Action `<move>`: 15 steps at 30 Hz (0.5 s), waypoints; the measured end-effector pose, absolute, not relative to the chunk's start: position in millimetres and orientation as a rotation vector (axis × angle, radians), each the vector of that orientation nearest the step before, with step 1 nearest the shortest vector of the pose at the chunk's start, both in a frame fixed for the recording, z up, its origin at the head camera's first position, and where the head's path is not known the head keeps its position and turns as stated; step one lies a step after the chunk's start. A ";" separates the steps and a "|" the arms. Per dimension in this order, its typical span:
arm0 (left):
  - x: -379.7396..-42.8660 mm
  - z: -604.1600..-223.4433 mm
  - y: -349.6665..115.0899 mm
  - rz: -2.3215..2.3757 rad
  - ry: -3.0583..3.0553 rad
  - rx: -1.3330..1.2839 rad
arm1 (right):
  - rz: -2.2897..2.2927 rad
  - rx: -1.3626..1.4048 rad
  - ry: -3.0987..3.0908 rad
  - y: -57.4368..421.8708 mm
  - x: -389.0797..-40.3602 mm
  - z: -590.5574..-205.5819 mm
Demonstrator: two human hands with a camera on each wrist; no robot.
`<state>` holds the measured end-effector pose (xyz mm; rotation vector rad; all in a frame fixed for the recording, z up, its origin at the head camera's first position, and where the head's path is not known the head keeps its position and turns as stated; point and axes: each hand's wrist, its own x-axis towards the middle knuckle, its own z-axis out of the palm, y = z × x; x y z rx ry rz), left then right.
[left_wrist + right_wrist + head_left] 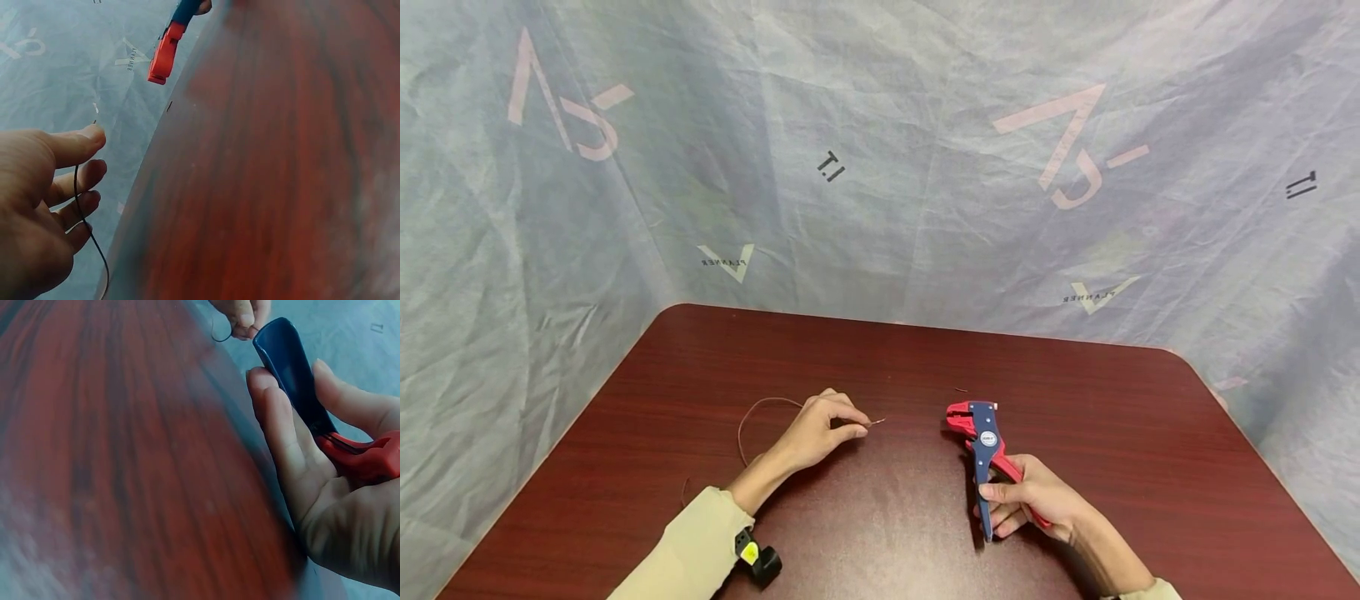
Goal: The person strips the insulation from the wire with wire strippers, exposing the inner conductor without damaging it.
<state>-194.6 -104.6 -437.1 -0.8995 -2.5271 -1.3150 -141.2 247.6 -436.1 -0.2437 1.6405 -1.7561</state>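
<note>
Between thumb and forefinger, my left hand [825,429] pinches a thin brown wire [747,421] close to its end. A short, lighter tip sticks out past the fingertips, and the rest loops behind the hand onto the table. My right hand [1033,500] grips a wire stripper [988,439] with blue and red handles. Its red jaws point away from me and stand apart from the wire. In the left wrist view the wire [91,232] hangs down past the fingers. The right wrist view shows the blue handle [290,369] between thumb and fingers.
A small scrap of wire [961,390] lies on the dark red wooden table [895,517] beyond the stripper. Grey printed cloth [880,167] hangs around the table's back and sides. A black wrist device [762,562] sits at the left sleeve.
</note>
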 end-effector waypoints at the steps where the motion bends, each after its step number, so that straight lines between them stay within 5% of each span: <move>1: -194.8 -438.2 -104.5 -1.314 -2.530 -0.903 | -1.749 -0.242 1.637 247.8 -141.3 -436.0; 15: -195.3 -451.6 -100.9 -1.249 -2.585 -0.921 | -1.660 -0.208 1.668 248.3 -142.1 -434.9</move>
